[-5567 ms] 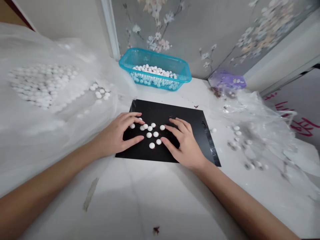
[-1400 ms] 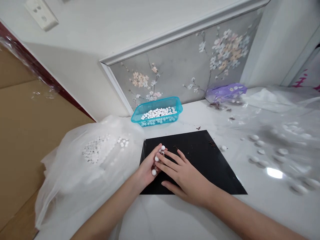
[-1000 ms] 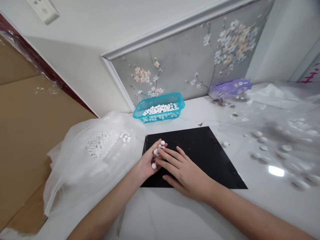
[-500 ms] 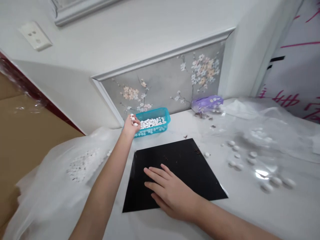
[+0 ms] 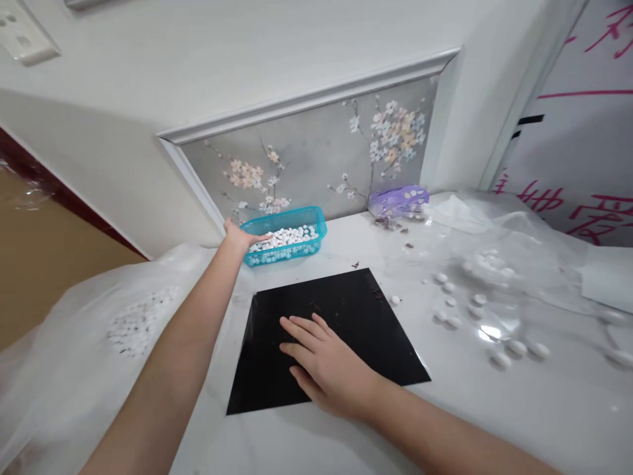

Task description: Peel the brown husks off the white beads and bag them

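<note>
My left hand [image 5: 239, 235] is at the left end of a blue plastic basket [image 5: 320, 231], its thumb stretched out over the small white balls [image 5: 291, 235] inside. The other fingers are partly hidden at the basket's end, and no balls show in this hand. Lying palm down with fingers spread, my right hand [image 5: 321, 363] rests on a black square sheet [image 5: 366, 323]. A few small dark brown bits [image 5: 376, 293] lie on the sheet near its far right corner.
Clear plastic bags with white balls [image 5: 141, 323] lie on the left. Loose larger white balls [image 5: 477, 303] and clear plastic wrap spread across the right of the white table [image 5: 356, 435]. A purple packet [image 5: 398, 200] sits by the wall, beneath a framed flower panel [image 5: 306, 158].
My left hand held several white balls before; now they are out of it and its thumb reaches over the basket. My right hand stays on the black sheet. The view has shifted slightly.
</note>
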A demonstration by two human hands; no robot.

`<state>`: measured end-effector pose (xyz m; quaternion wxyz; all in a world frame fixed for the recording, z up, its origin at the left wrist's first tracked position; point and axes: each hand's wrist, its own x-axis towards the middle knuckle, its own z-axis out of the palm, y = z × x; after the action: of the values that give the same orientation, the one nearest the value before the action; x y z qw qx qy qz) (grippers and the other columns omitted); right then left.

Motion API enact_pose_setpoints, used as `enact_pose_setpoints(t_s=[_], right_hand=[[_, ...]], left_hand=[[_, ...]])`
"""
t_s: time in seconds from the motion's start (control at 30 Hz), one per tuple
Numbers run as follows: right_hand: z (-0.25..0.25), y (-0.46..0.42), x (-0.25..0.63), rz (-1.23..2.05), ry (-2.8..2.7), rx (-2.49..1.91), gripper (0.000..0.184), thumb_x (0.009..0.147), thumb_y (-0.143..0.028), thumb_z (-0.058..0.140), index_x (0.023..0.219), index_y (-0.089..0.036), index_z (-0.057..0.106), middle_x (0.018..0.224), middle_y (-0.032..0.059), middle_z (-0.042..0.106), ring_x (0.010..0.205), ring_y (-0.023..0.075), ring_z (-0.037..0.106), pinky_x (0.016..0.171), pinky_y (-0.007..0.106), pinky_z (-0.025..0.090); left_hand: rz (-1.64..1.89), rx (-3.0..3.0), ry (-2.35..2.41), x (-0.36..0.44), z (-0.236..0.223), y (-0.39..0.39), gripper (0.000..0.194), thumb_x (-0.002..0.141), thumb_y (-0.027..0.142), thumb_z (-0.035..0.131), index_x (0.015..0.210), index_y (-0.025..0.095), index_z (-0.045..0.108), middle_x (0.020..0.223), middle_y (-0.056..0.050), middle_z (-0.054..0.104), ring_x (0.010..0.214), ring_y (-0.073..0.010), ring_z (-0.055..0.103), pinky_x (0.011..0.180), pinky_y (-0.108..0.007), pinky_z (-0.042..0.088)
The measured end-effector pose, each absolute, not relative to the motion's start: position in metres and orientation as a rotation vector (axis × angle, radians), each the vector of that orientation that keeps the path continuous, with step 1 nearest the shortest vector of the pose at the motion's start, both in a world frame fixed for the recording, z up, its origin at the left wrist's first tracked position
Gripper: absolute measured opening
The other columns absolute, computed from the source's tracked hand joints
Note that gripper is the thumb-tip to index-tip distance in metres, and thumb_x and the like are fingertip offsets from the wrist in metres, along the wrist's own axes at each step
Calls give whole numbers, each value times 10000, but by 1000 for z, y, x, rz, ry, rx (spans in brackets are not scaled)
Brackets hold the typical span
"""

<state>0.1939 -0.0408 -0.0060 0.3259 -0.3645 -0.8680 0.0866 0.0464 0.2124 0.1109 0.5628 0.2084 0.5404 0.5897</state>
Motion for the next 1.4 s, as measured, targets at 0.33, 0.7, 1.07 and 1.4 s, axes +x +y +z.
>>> enact_pose_setpoints(t_s=[0.33, 0.7, 1.07, 1.4], right_hand=[[-13, -40, 194, 221, -2189, -1071, 297, 872, -167, 406, 1106, -132, 585, 1346, 126, 472, 1280, 248, 358, 1057, 498, 297], [-10, -36, 204, 174, -2098, -1291, 175, 792, -183, 487, 878, -131, 630, 852, 104, 589, 813, 235, 490, 716, 386, 450], [-4, -24, 225, 357, -2253, -1199, 152, 749, -133, 523, 859, -166, 622, 826, 59, 615, 790, 190, 530, 710, 328, 459], [-6, -23, 223, 556, -2123, -1228, 154, 844, -154, 453, 782, -196, 587, 788, 17, 617, 669, 130, 564, 601, 257, 438]], left_hand=[[1074, 1241, 1449, -34, 118, 138, 351, 868, 334, 310, 885, 139, 602, 898, -114, 648, 742, -145, 631, 647, -249, 515], [607, 1780, 2048, -102, 49, 71, 381, 643, 370, 679, 979, 200, 624, 808, -34, 605, 635, -164, 553, 565, -241, 430], [348, 2185, 2174, -92, 27, 68, 291, 865, 391, 405, 1060, 206, 515, 870, -85, 626, 833, -254, 582, 708, -293, 390], [683, 2245, 2368, -78, 40, 55, 301, 911, 368, 347, 1114, 183, 467, 840, -72, 585, 799, -234, 571, 679, -282, 369]])
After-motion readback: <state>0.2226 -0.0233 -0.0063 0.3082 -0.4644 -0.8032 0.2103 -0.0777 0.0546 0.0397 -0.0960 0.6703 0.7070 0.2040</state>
